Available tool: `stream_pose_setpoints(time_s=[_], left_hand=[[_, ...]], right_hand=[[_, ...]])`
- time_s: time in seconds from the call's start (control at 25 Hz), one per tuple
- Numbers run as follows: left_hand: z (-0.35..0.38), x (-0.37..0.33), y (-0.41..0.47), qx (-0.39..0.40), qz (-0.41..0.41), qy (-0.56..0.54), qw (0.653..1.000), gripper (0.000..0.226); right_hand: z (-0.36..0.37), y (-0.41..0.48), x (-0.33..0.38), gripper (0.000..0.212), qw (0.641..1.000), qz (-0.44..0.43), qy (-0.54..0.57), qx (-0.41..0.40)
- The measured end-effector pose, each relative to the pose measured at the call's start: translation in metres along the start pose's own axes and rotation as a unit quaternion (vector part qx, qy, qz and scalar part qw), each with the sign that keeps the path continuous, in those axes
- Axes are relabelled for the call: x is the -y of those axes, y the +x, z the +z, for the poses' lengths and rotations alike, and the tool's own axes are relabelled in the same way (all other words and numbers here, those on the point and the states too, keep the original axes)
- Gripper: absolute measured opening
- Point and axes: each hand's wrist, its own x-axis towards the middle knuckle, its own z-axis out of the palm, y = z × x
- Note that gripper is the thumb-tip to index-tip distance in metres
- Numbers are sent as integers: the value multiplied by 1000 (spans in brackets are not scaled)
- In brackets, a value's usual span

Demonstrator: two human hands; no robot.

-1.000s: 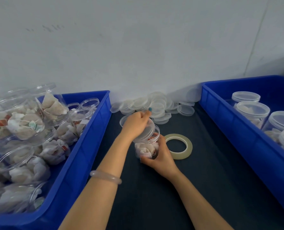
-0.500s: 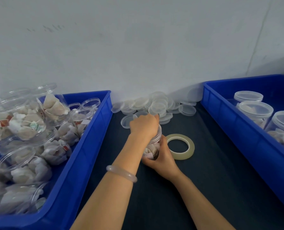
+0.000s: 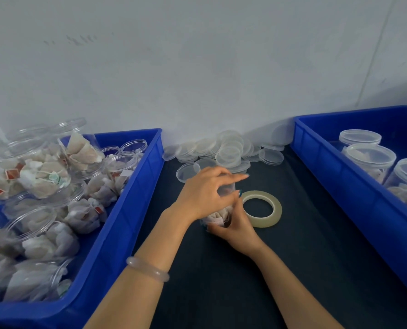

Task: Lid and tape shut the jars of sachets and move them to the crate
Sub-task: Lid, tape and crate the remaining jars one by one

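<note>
A clear jar of sachets (image 3: 218, 217) stands on the dark mat in the middle. My left hand (image 3: 207, 194) lies over its top, fingers curled round the lid and rim, index finger stretched out. My right hand (image 3: 237, 227) grips the jar's lower wall from the right. The hands hide most of the jar and lid. A roll of clear tape (image 3: 263, 211) lies flat just right of the jar. The blue crate (image 3: 354, 186) on the right holds several lidded jars (image 3: 370, 157).
A blue crate (image 3: 124, 210) on the left is heaped with open jars of sachets (image 3: 38, 176). A pile of loose clear lids (image 3: 226, 150) lies against the white wall at the back. One lid (image 3: 186, 170) sits apart, near my left hand.
My left hand brought a lid down onto the jar and now covers its top. My right hand kept hold of the jar's side. Tape roll unmoved.
</note>
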Motion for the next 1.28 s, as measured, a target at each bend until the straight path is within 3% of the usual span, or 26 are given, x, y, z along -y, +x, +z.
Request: stream_pose_setpoints(time_s=[0.44,0.64,0.72,0.88,1.0,1.12,1.16,1.28], left_hand=[[7,-24,9,-44,-139,56,988,42],[22,-42,12,-61,-237,130,961,46],[22,-43,11,-64,-234,115,963,47],[8,-27,-6,-51,-163,47,984,44],[-9,-2,-17,-21,-145,-107,983,38],[-18,16,-26,-7,-121,-378,918,28],[-16,19,-28,-15,-110,-419,901,28],[-5,20,-28,-50,-81,-431,898,25]], right_hand=[[-2,0,-4,80,1000,4,24,18],[-1,2,-2,91,999,-14,-30,15],[-1,1,-1,86,999,-13,-33,9],[-3,-3,4,66,1000,-3,5,9],[-6,-5,9,76,997,32,60,37],[-12,-6,13,75,983,85,147,64],[-15,-6,12,69,978,95,167,77],[-23,-6,12,53,978,91,159,98]])
